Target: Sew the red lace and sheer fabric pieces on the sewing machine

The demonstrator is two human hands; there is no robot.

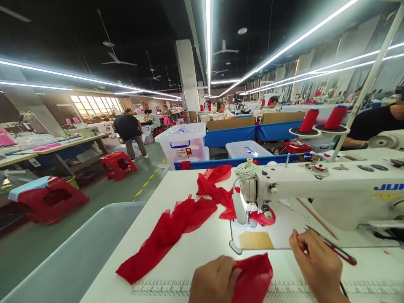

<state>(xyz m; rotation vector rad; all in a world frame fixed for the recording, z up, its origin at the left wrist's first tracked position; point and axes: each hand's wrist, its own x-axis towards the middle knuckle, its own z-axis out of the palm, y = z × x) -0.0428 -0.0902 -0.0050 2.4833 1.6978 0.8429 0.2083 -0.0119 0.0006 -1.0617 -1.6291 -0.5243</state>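
My left hand (213,280) is closed on a piece of sheer red fabric (254,275), which hangs from the fingers over the table's front edge area. To its right, my right hand (317,265) is raised with the fingers curled and pinched; what they hold, if anything, is too small to make out. Beside that hand lie scissors (339,251) with dark blades. In front of both hands stands a white sewing machine (303,181), with red fabric near its needle. More red fabric (172,225) lies crumpled on the white table left of the machine.
A printed ruler scale (164,288) runs along the table front. A tan patch (256,240) and a thin brown stick (317,219) lie by the machine. Red thread cones (309,120) stand behind it. A grey bin (104,235) adjoins the left side. Several people work farther off.
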